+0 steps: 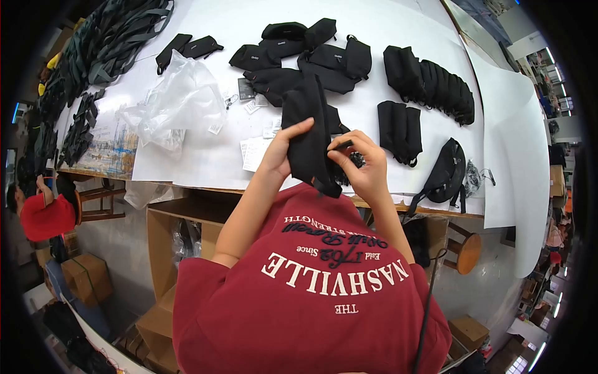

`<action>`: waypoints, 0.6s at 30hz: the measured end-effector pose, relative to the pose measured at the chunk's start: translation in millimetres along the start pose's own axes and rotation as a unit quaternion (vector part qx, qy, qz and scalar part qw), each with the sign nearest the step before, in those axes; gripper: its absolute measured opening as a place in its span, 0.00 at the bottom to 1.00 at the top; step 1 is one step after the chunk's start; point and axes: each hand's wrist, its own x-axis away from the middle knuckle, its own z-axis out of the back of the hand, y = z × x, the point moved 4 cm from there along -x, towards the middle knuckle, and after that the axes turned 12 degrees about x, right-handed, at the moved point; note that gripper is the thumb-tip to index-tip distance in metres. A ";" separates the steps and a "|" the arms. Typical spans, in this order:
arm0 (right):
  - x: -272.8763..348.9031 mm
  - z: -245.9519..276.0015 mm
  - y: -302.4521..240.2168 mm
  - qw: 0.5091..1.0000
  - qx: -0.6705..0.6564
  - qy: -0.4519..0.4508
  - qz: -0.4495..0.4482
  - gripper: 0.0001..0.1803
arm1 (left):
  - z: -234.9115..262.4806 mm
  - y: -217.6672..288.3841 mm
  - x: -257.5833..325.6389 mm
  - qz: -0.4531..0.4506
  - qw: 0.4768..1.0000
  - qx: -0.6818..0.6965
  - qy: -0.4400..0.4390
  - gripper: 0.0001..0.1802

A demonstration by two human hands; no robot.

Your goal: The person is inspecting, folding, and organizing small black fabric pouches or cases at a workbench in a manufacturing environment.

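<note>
Black pouch [306, 140]: 1 | left hand [280, 153]: part-closed, clasping it | right hand [369, 163]: pinching 1 dark tab [343, 145]

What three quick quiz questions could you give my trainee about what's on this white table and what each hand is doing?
1. Multiple choice: what does the left hand hold?
A) A pair of scissors
B) A black pouch
C) A roll of tape

2. True or false: a crumpled clear plastic bag lies on the table, to the left of the held pouch.

3. Short answer: where is the right hand, and what is it doing?

Key:
1. B.
2. True.
3. At the pouch's right edge, pinching a small dark piece; exactly what the piece is cannot be told.
</note>
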 end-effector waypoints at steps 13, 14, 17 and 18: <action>9.6 -2.9 -8.5 0.994 0.019 -0.103 0.045 0.07 | 10.6 16.1 -11.9 -0.014 0.996 0.064 -0.063 0.13; 10.9 -2.7 -8.9 0.994 0.019 -0.103 0.044 0.07 | 10.3 15.6 -11.8 -0.015 0.995 0.066 -0.068 0.13; 12.1 -3.1 -7.6 0.993 0.007 -0.114 0.013 0.07 | 5.6 13.0 -9.4 -0.044 0.998 -0.003 -0.054 0.16; 8.1 -0.6 -9.6 0.995 0.039 -0.082 0.029 0.07 | 1.7 10.1 -7.7 -0.043 0.998 -0.003 -0.053 0.16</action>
